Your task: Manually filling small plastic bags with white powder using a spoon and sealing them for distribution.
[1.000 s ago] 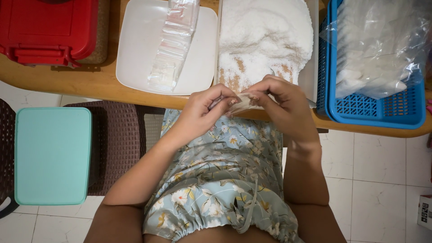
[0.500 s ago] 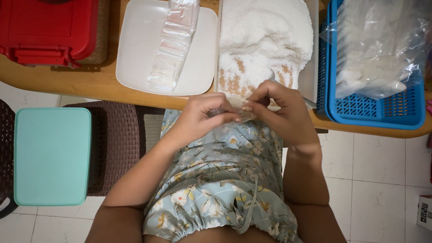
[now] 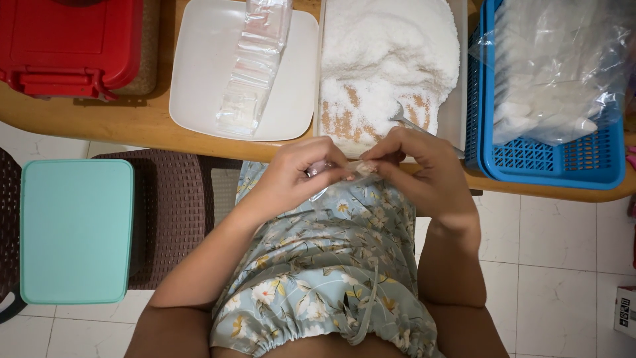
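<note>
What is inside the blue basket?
The blue basket holds a big clear plastic bag stuffed with small white packets. The bag covers most of the inside, so whatever lies beneath it, and the basket's floor there, cannot be seen.

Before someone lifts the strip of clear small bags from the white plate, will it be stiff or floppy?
The strip of clear bags is probably floppy: it looks thin, creased film. Likely very light, since the bags appear empty. It may slide easily on the smooth white plate.

Tray (image 3: 456, 99) ahead of hands (image 3: 361, 169)
</note>
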